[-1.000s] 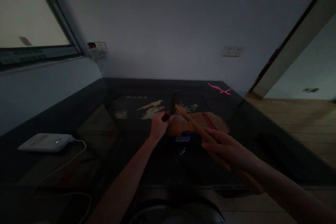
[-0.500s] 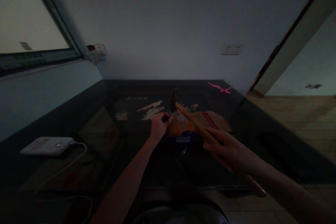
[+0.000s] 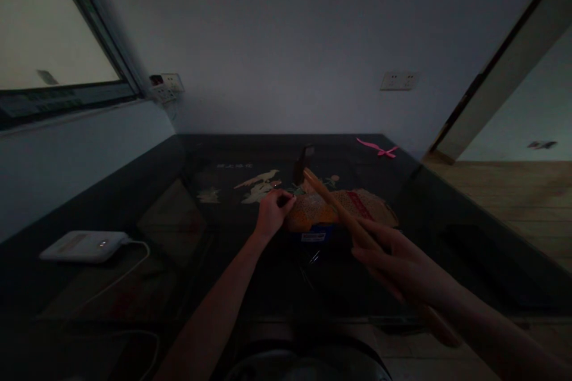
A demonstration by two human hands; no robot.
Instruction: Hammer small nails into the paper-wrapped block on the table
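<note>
A hammer with a long wooden handle [image 3: 328,195] and a dark metal head [image 3: 302,164] slants across the middle of the table. My right hand [image 3: 393,259] is wrapped round its handle. Under and behind the handle lies an orange and tan speckled item [image 3: 370,205] with a red band, and a blue part with a white label [image 3: 313,236] shows at its front. My left hand [image 3: 273,211] pinches at the item's left end; whatever is between its fingertips is too small and dark to name.
The dark glossy table [image 3: 232,286] carries a printed bird and flowers. At its left lies a white device [image 3: 84,246] with a cable. A pink ribbon-like item [image 3: 379,149] is at the back right, and a dark flat object [image 3: 496,262] at the right.
The hammer and my right hand have shifted slightly right, and the hammer head has tilted and sits a little higher. My left hand has hardly moved.
</note>
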